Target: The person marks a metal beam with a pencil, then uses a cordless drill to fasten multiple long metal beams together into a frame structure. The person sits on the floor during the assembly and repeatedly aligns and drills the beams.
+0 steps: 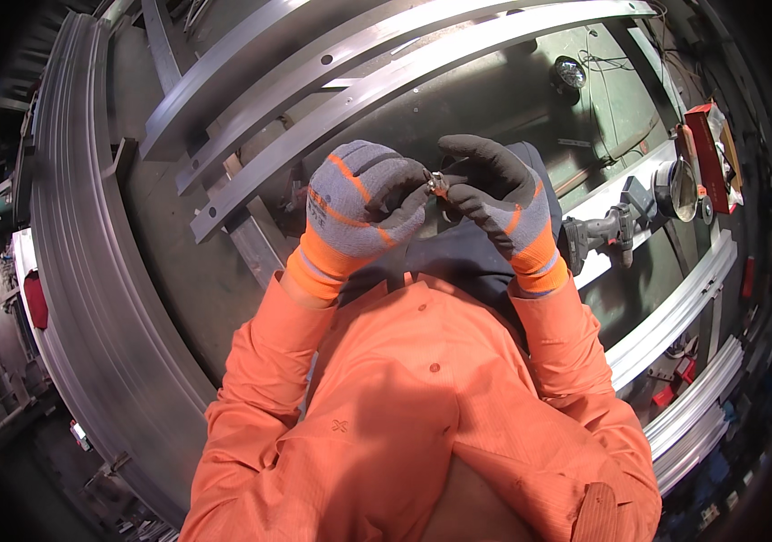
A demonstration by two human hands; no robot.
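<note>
I see my gloved left hand and right hand meeting at chest height, fingertips pinched shut on a small metal part, possibly a fastener, between them, equally near both.

I see long aluminium rails crossing at twelve o'clock, a cordless drill lying at three, and a red box beyond it at two.
</note>
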